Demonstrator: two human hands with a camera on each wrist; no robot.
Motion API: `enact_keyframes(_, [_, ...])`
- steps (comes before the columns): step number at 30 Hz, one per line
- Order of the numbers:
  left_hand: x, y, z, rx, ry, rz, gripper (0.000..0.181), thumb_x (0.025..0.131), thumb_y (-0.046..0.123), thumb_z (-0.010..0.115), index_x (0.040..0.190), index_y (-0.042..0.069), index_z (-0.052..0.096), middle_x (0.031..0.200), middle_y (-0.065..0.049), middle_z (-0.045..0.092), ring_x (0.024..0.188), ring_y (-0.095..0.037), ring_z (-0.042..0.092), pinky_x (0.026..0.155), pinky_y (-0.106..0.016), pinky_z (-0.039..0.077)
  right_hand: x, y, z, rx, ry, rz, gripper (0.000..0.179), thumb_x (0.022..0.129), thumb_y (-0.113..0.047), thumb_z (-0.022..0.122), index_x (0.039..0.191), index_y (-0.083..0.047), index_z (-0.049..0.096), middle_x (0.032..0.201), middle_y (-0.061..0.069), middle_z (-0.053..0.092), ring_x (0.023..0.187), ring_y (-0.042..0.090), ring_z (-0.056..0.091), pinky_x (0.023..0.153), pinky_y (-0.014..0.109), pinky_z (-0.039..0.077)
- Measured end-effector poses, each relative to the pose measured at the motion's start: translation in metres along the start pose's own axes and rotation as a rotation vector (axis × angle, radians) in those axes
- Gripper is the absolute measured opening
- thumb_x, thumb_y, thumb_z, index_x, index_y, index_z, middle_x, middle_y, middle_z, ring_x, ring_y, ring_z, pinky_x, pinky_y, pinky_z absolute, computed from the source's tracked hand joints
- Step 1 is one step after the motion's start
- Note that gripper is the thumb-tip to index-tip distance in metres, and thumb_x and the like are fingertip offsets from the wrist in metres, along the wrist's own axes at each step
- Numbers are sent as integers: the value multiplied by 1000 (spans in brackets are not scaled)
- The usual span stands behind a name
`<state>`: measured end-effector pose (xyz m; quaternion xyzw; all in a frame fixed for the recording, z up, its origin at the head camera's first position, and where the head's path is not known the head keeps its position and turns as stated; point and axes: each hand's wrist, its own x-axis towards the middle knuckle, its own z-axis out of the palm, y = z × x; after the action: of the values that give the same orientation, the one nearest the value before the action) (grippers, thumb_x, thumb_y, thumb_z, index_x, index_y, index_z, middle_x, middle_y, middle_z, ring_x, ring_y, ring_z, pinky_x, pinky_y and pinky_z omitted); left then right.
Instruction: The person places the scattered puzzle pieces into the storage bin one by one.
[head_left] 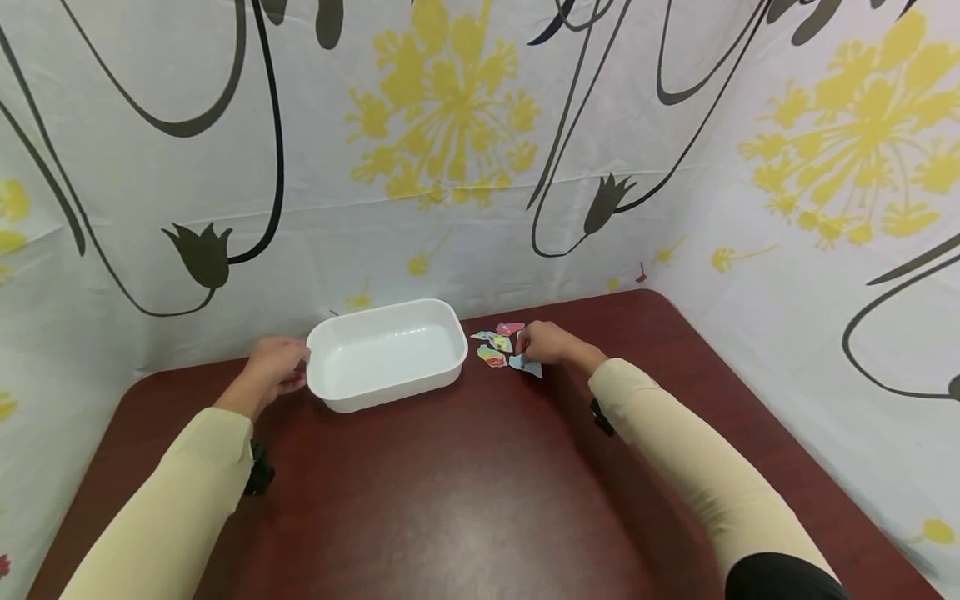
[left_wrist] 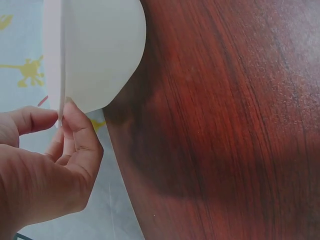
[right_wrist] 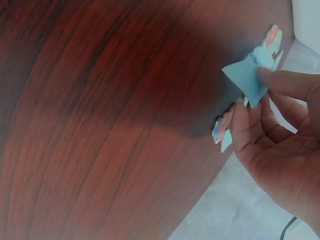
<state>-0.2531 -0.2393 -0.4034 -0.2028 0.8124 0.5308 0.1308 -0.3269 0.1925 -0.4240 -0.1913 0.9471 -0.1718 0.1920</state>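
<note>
A white rectangular basin (head_left: 386, 396) stands near the back edge of the table. My left hand (head_left: 277, 364) pinches its left rim between thumb and fingers, as the left wrist view also shows at the rim (left_wrist: 62, 65). To the right of the basin lie several torn-looking, colourful flat pieces (head_left: 492, 357), perhaps puzzle pieces. Over them, my right hand (head_left: 546, 342) pinches a light blue flat piece (right_wrist: 246, 79) with a pointed corner. Other pieces (right_wrist: 272, 39) show just beyond and below it, partly hidden by the fingers.
The dark reddish-brown wooden table (head_left: 420, 492) has rounded back corners. White cloth (head_left: 315, 167) printed with yellow and grey flowers hangs behind and beside it. Dark devices (head_left: 259, 468) are worn at both wrists.
</note>
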Motion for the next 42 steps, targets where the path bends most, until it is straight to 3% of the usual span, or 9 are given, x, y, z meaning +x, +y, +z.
enact_keyframes(6, [1,4,1,7,7,-7,57,89,9,46,144,-4,38,107,-13,48,77,-16,52,65,-24,53,-1,-1,-10,188,-37,31,16,89,-8,60,103,-3,67,107,11,64,84,18,58,70,34,56])
enact_keyframes(15, [3,4,3,1,6,-4,58,90,8,46,145,-4,37,106,-13,47,76,-16,52,64,-24,53,-5,4,-20,477,-110,71,56,83,1,46,138,-5,53,128,16,51,93,24,53,74,38,56])
enact_keyframes(19, [4,3,4,-4,6,-4,58,89,8,46,146,-3,37,105,-13,48,77,-16,52,64,-24,53,-6,6,-21,598,-107,113,56,82,1,46,138,-3,53,136,15,47,100,26,50,75,36,55])
enact_keyframes(22, [5,2,5,0,6,-3,57,90,8,46,145,-2,38,105,-13,48,77,-16,52,64,-24,52,-7,6,-22,701,-101,139,50,85,-1,49,135,1,54,133,17,49,101,26,52,76,35,54])
enact_keyframes(28, [5,2,5,2,12,-9,55,91,7,46,145,-3,38,104,-13,48,77,-17,52,64,-25,52,-5,7,-21,853,-97,152,47,88,-2,52,135,5,51,121,14,54,95,22,53,74,33,53])
enact_keyframes(34, [4,3,5,16,18,-8,56,91,6,46,145,-4,37,103,-13,48,79,-17,52,66,-26,53,-5,6,-18,1074,-62,125,40,92,-1,53,130,10,47,106,12,57,85,19,59,76,34,57])
enact_keyframes(42, [2,3,6,16,32,-10,56,93,8,45,147,-1,37,110,-14,48,83,-19,52,65,-24,53,-6,-1,-12,1248,-10,110,51,90,6,49,139,8,35,127,14,42,100,22,53,80,31,57])
